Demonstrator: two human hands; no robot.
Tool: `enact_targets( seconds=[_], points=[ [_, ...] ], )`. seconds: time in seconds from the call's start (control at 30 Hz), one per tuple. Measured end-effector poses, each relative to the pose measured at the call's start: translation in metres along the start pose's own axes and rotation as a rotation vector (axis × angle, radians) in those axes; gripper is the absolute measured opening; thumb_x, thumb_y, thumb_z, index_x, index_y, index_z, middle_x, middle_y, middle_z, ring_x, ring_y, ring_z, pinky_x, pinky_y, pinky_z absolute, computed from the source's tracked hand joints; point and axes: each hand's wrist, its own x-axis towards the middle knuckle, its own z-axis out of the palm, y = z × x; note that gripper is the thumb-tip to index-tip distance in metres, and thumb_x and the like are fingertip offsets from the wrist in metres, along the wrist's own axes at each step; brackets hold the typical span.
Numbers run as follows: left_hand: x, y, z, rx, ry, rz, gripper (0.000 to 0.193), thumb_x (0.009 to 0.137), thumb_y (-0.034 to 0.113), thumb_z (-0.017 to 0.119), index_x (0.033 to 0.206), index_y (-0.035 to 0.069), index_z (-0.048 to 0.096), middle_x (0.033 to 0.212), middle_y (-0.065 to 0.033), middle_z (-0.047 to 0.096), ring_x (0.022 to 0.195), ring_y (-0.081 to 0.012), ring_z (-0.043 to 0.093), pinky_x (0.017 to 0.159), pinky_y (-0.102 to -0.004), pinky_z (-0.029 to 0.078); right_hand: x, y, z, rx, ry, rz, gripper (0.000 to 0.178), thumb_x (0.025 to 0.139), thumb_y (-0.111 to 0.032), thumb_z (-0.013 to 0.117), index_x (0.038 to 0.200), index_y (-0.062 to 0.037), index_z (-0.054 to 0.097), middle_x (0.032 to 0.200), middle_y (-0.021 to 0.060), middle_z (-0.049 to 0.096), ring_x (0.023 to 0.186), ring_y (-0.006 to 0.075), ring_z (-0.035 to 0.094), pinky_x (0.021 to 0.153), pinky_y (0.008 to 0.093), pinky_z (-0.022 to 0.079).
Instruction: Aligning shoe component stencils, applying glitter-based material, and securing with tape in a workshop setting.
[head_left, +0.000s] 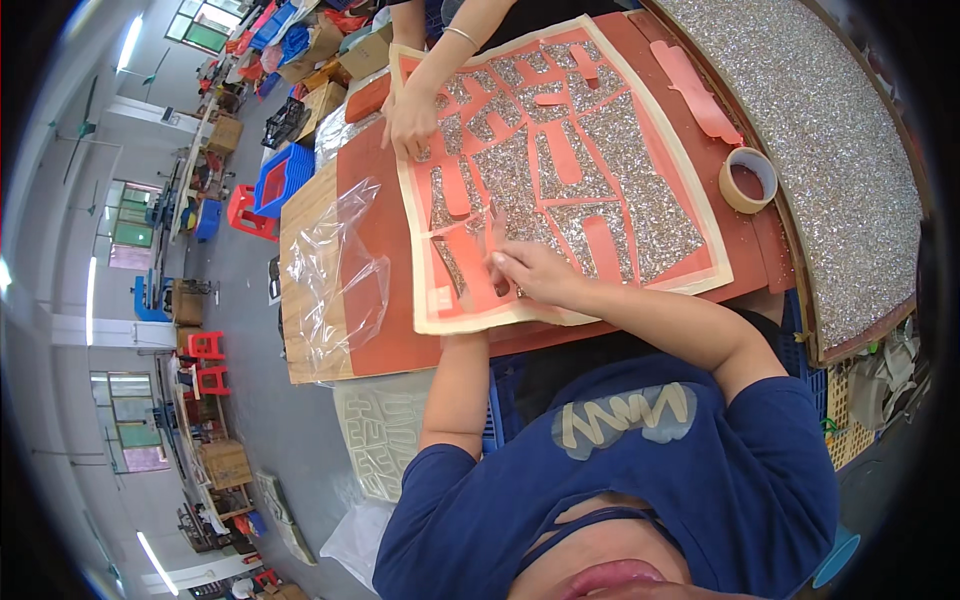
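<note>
A large pink sheet (655, 150) with a cream tape border lies on the reddish-brown board, with silvery glitter material (505, 165) showing between its pink shapes. Over its near left part, my right hand (530, 272) is closed, thumb and fingers pinching a thin pink strip (489, 232) that is lifted and slightly blurred. My left forearm (458, 385) runs under the sheet's near edge, so the left hand is hidden there. Across from me, a co-worker's hand (412, 122) rests on the sheet's left border; their other hand is mostly hidden behind it.
At the right stands a glitter-covered tray (800, 90), with a roll of tape (748, 180) and a loose pink piece (695, 90) beside it. Crumpled clear film (340, 275) lies on the board's left. Blue baskets (284, 180) and a red stool (250, 212) stand beyond.
</note>
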Motion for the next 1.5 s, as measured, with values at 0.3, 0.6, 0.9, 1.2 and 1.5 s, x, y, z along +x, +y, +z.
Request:
enact_targets(
  seconds=[0.3, 0.6, 0.9, 1.2, 1.5],
  points=[
    [0.021, 0.051, 0.000, 0.028, -0.143, -0.151, 0.028, 0.094, 0.026, 0.050, 0.105, 0.001, 0.057, 0.110, -0.0192, 0.060, 0.113, -0.0361, 0.051, 0.097, -0.0481, 0.038, 0.024, 0.062, -0.079, -1.222, 0.449, -0.474, 0.015, 0.076, -0.017, 0.064, 0.085, -0.0052, 0.065, 0.091, 0.0113, 0.058, 0.090, 0.0292, 0.055, 0.080, 0.0408, 0.044],
    [0.033, 0.059, 0.005, -0.380, -0.034, -0.306, 0.028, 0.088, 0.002, 0.042, 0.112, 0.000, 0.056, 0.102, -0.0247, 0.061, 0.100, -0.0419, 0.057, 0.087, -0.0466, 0.043, 0.054, 0.040, -0.060, -1.633, 0.076, -0.159, 0.021, 0.082, -0.023, 0.061, 0.089, -0.0064, 0.071, 0.097, 0.0126, 0.061, 0.094, 0.0262, 0.059, 0.074, 0.0425, 0.047],
    [0.029, 0.051, 0.016, -0.296, -0.097, -0.383, 0.025, 0.087, 0.004, 0.052, 0.111, -0.002, 0.059, 0.099, -0.0212, 0.062, 0.101, -0.0364, 0.057, 0.092, -0.0418, 0.042, 0.071, 0.051, -0.059, -1.539, -0.071, -0.373, 0.022, 0.080, -0.019, 0.060, 0.093, -0.0040, 0.070, 0.081, 0.0138, 0.065, 0.075, 0.0283, 0.065, 0.055, 0.0411, 0.051],
    [0.016, 0.052, 0.030, -0.392, -0.143, -0.393, 0.039, 0.088, 0.015, 0.059, 0.124, 0.000, 0.057, 0.131, -0.0211, 0.050, 0.121, -0.0370, 0.045, 0.104, -0.0427, 0.035, -0.078, 0.056, -0.044, -1.144, -0.035, -0.488, 0.059, 0.070, -0.009, 0.058, 0.124, 0.0099, 0.043, 0.110, 0.0285, 0.054, 0.108, 0.0450, 0.051, 0.089, 0.0536, 0.040],
    [0.006, 0.053, 0.039, -0.347, -0.124, -0.267, 0.041, 0.095, 0.021, 0.050, 0.129, -0.002, 0.052, 0.140, -0.0230, 0.042, 0.130, -0.0392, 0.038, 0.108, -0.0464, 0.030, -0.088, 0.042, -0.023, -0.856, 0.036, -0.354, 0.069, 0.072, -0.014, 0.062, 0.130, 0.0159, 0.039, 0.119, 0.0340, 0.050, 0.112, 0.0475, 0.050, 0.095, 0.0491, 0.040]
  ],
)
